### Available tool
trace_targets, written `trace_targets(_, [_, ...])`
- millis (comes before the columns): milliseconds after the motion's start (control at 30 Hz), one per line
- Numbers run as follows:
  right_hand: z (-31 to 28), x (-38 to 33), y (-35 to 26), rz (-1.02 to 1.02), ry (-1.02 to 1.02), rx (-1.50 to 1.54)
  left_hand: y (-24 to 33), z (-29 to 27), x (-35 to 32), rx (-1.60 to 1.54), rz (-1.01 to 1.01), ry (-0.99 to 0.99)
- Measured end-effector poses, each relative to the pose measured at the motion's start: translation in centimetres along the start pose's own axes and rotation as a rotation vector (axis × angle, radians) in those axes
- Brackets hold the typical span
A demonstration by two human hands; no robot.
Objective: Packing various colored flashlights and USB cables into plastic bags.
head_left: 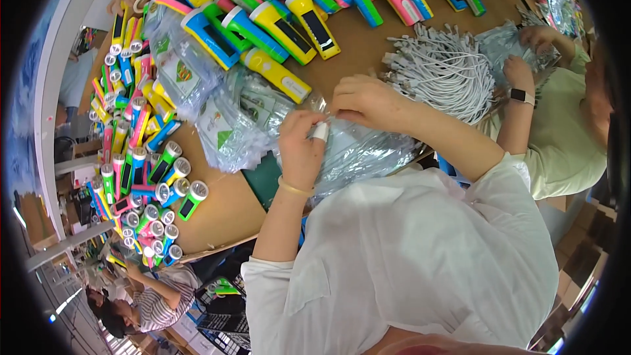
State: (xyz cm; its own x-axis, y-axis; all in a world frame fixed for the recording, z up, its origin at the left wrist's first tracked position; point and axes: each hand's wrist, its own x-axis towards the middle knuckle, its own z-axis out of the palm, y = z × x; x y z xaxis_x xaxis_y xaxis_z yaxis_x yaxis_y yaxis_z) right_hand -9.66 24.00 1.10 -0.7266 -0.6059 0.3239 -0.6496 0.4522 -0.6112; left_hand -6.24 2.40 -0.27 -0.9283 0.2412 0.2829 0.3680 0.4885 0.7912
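Note:
My left hand (301, 148), with a white wrap on its thumb and a yellow band at the wrist, pinches a clear plastic bag (318, 104). Opposite it, my right hand (371, 102) has its fingers curled at the same bag's edge; the fingers partly hide the bag. Beneath both hands spreads a heap of clear plastic bags (368, 148). A yellow flashlight (276, 75) lies just beyond my left hand, on bags with printed cards (227, 125). Bundled white cables (447, 72) lie to the right of my right hand.
Rows of colourful flashlights (282, 29) cover the table's far side, and many more (135, 164) crowd the left. At right, a co-worker's hands (519, 72) handle clear bags. Another person in stripes (164, 296) works at lower left. The brown tabletop (220, 207) ends near me.

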Motion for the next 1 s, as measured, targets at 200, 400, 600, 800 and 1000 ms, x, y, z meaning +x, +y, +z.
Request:
trace_targets(200, [0.5, -0.3, -0.2, 0.006, -0.072, 0.12, -0.1, -1.3, -2.1, 0.07, 0.001, 0.01])
trace_targets(400, [0.1, -0.1, -0.7, 0.092, -0.047, -0.037, -0.7, -4.5, -4.5, -0.024, -0.178, 0.091])
trace_targets(600, [3.6, 2.2, -3.0, -0.171, -0.088, 0.166, 0.0, -4.7, -5.0, -0.131, -0.258, 0.092])
trace_targets(800, [3.5, 2.7, -2.6, -0.141, -0.157, 0.241, -1.2, -5.9, -6.2, -0.188, -0.287, 0.092])
trace_targets(1000, [2.7, 2.7, -2.4, -0.115, -0.267, 0.165, -0.3, -6.0, -5.8, -0.071, -0.154, 0.041])
